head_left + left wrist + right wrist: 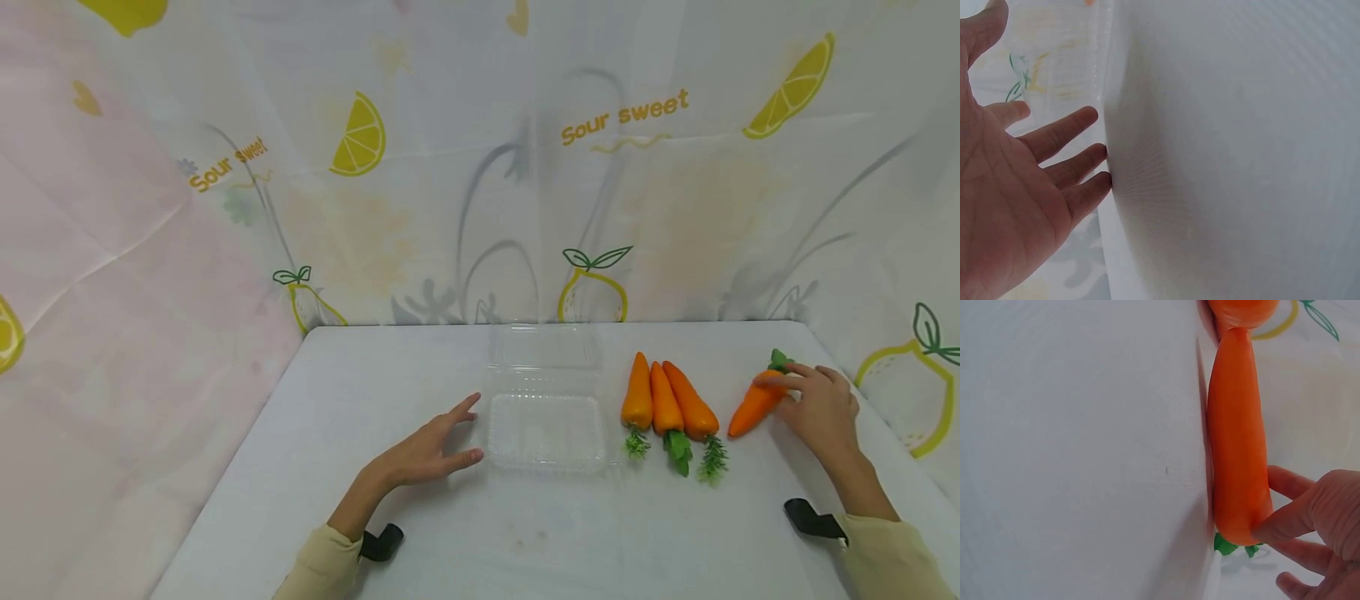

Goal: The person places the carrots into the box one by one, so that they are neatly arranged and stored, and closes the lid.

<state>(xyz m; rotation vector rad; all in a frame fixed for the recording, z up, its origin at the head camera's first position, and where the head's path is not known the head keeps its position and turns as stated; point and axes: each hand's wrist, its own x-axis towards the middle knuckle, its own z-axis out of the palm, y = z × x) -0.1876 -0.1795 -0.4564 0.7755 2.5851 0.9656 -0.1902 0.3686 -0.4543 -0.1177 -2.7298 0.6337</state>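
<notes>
My right hand (825, 417) pinches an orange carrot (753, 408) near its wide, leafy end. In the right wrist view, the thumb lies against the near side of this carrot (1238, 437), and the other fingers are partly hidden behind it. The carrot slants on the table at the right. My left hand (420, 454) is spread, its fingers and thumb pointing at the left edge of a clear plastic box (546, 468), whose lid (543, 346) is folded back. Three more carrots (667, 400) lie side by side just right of the box, green tops toward me.
The white table (360, 375) extends left of the box and in front of it. A patterned cloth (450, 208) with lemon prints hangs along the back and sides. Black wrist mounts (382, 543) show beside both sleeves.
</notes>
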